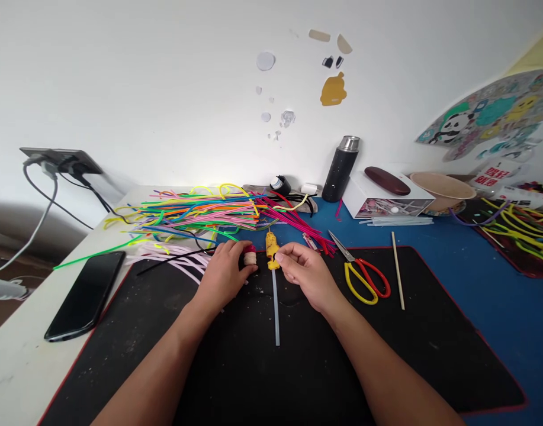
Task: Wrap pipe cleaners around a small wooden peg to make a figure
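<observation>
Curled round a small piece with a red top and a ribbed beige side [250, 258], my left hand [224, 269] rests on the black mat [235, 367]. A yellow glue gun [272, 244] lies between my hands, and a translucent glue stick [276, 307] sticks out of its rear end toward me. My right hand [307, 272] is just right of the glue gun, thumb and index finger pinched close to its body. Whatever is in that pinch, if anything, is too small to make out.
Colourful pipe cleaners [200, 213] are heaped behind my left hand. Scissors [362, 272] and a wooden stick [398, 272] lie to the right. A phone [85, 296] is at the left. Behind stand a black flask [340, 171], a white box [386, 198] and a bowl [442, 186].
</observation>
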`<state>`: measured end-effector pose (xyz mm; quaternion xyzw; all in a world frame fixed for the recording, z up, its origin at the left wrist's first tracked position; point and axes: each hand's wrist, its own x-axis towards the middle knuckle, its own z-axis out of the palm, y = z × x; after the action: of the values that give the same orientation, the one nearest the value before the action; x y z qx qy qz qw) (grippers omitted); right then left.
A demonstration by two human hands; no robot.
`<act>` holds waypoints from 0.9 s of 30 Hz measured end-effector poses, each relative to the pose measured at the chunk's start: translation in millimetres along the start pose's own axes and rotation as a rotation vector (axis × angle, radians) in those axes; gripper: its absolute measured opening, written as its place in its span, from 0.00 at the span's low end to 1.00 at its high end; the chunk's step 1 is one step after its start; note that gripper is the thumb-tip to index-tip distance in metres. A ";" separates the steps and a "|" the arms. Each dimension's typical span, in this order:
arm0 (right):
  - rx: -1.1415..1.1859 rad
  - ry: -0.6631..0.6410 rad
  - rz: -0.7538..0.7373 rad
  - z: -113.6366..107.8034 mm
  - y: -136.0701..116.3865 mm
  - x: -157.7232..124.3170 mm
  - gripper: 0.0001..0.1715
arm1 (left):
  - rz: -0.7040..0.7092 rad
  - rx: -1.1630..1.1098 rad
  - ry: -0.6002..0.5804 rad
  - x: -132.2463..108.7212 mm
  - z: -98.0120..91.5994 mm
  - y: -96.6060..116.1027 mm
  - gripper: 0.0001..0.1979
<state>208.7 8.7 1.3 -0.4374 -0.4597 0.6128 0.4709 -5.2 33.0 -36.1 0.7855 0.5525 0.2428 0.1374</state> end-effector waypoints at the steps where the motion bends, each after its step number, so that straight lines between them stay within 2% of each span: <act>1: 0.001 -0.001 0.001 0.3 -0.2 -0.1 0.25 | -0.004 -0.003 -0.007 -0.1 1.5 -1.2 0.22; 4: -0.006 -0.004 0.003 0.8 -0.8 -0.3 0.25 | -0.022 -0.029 -0.010 0.6 2.7 -4.8 0.27; 7: -0.007 -0.003 0.009 0.6 -0.8 -0.4 0.26 | -0.022 -0.066 0.033 2.6 -4.4 -3.8 0.29; 11: -0.004 -0.001 0.008 0.1 -0.1 -0.5 0.24 | -0.057 -0.222 0.135 3.1 -22.8 11.6 0.17; 13: -0.004 -0.003 0.011 0.1 0.3 -0.5 0.24 | -0.107 -0.374 0.093 1.2 -29.6 23.1 0.14; 18: -0.006 0.008 0.006 0.2 2.3 0.1 0.24 | -0.175 -0.739 -0.124 -5.1 -31.8 43.4 0.17; 27: -0.015 0.018 0.003 -0.1 8.4 0.8 0.20 | -0.193 -0.863 -0.148 -5.3 -28.6 49.5 0.12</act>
<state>207.2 8.3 -7.1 -0.4469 -0.4596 0.6060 0.4709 17.8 9.1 10.8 0.6164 0.4601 0.3801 0.5138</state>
